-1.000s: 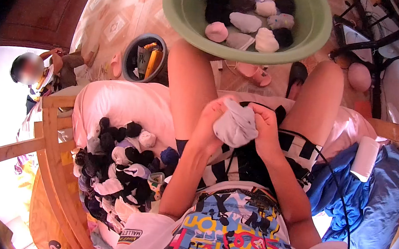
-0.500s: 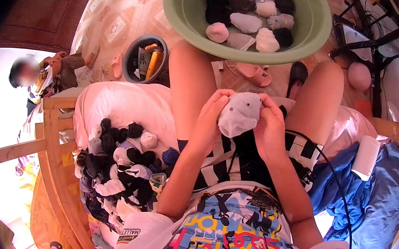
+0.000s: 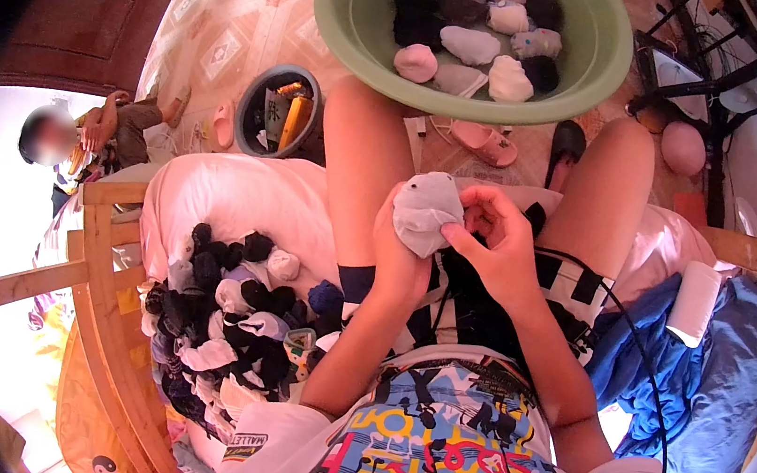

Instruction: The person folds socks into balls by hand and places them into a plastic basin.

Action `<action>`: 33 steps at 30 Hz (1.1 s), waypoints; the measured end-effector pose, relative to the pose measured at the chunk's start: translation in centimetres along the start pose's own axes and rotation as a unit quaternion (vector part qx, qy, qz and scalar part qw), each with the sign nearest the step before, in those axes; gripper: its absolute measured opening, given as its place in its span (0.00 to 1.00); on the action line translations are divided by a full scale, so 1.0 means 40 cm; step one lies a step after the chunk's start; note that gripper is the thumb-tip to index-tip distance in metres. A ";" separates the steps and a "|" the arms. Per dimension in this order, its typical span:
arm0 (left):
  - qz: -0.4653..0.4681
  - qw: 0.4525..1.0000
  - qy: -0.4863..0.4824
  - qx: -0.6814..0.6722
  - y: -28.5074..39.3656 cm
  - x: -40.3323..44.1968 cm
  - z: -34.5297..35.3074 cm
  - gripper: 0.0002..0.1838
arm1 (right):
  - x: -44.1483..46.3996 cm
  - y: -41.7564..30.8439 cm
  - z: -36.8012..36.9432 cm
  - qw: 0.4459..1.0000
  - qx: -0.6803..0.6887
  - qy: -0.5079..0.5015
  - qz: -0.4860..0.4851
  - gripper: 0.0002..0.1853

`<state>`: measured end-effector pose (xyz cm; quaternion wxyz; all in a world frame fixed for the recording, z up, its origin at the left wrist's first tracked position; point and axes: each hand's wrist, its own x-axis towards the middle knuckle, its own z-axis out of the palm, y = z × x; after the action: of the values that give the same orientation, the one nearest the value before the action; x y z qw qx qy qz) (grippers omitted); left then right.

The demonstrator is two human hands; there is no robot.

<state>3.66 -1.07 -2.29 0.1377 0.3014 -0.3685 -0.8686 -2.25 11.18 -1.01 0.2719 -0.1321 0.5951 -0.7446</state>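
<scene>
A light grey balled sock [image 3: 429, 212] with small dark dots is held above my lap. My left hand [image 3: 396, 248] is wrapped round its left and lower side. At its right edge, my right hand [image 3: 496, 242] has thumb and forefinger against the fabric, the other fingers curled. Beyond my knees, a green basin [image 3: 361, 69] holds several rolled socks in white, grey, black and pink. On the pink bedding to my left lies a heap of loose socks [image 3: 213, 349], mostly black and white.
A grey bin [image 3: 246, 126] with packets inside stands on the floor left of my knees. Wooden rails [image 3: 104, 316] border the bed at left. Blue cloth [image 3: 709, 391] and a white roll [image 3: 694, 302] lie at right. Another person [image 3: 93, 135] sits at far left.
The grey sock has shifted left and turned, now resting in my left hand. My right hand has loosened from round it to its right edge. The other person's arms have moved.
</scene>
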 end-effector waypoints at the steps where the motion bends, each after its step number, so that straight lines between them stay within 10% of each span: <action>1: -0.055 0.998 0.004 -0.028 0.001 0.000 -0.004 0.15 | 0.001 -0.017 0.000 1.000 0.001 0.000 -0.001 0.19; 6: -0.074 0.994 -0.034 -0.077 0.000 -0.011 -0.013 0.17 | 0.000 -0.031 -0.012 0.954 0.258 -0.046 0.147 0.19; 13: -0.137 0.952 -0.135 -0.238 0.037 -0.006 -0.013 0.15 | 0.006 -0.043 -0.048 0.988 0.116 0.006 0.101 0.13; 17: -0.188 0.974 -0.063 -0.106 0.040 0.001 0.006 0.11 | 0.016 -0.045 -0.073 0.984 0.148 0.028 0.092 0.13; 19: -0.245 0.904 -0.314 -0.156 0.058 0.010 -0.003 0.11 | 0.015 -0.046 -0.068 0.985 0.140 0.039 0.090 0.13; 22: -0.224 0.895 -0.363 -0.131 0.066 0.043 -0.007 0.08 | 0.011 -0.035 -0.045 0.989 0.136 0.040 0.047 0.12; 26: -0.026 0.994 -0.103 -0.009 0.074 0.023 0.077 0.08 | 0.025 -0.018 -0.010 0.980 0.159 0.118 0.018 0.10; 33: 0.071 0.996 -0.014 -0.058 0.053 0.048 0.001 0.07 | 0.004 -0.034 0.028 0.986 0.133 0.079 0.063 0.11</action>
<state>2.17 -3.37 -1.55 0.2108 0.2538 -0.3402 -0.8806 -2.15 10.36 0.57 0.2861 0.0021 0.5171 -0.8067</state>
